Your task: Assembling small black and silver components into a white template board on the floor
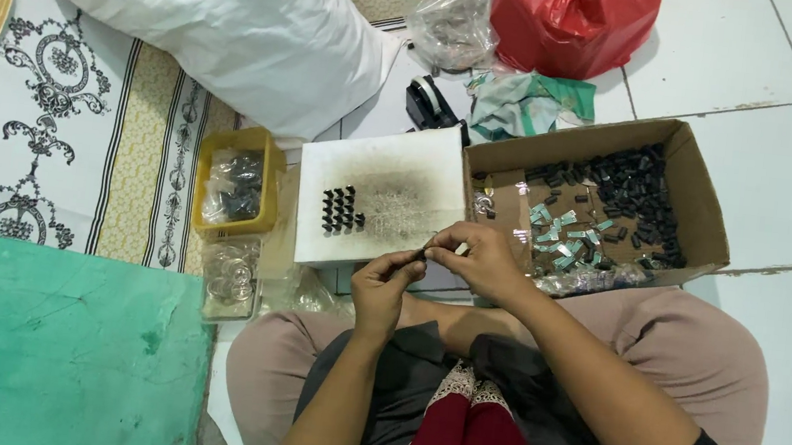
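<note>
floor: white tiles point(791, 195), patterned mat point(64, 119) | hands: left hand point(382, 285), right hand point(481, 256) pinching small part point(430, 248)

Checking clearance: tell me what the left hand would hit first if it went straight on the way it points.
Probably the right hand: the left hand points up-right, fingers nearly meeting it. Beyond lies the white block.

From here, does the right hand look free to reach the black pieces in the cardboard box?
Probably yes: the right hand sits just beside the open-topped cardboard box, and nothing covers the black pieces; though both hands are pinching something small.
</note>
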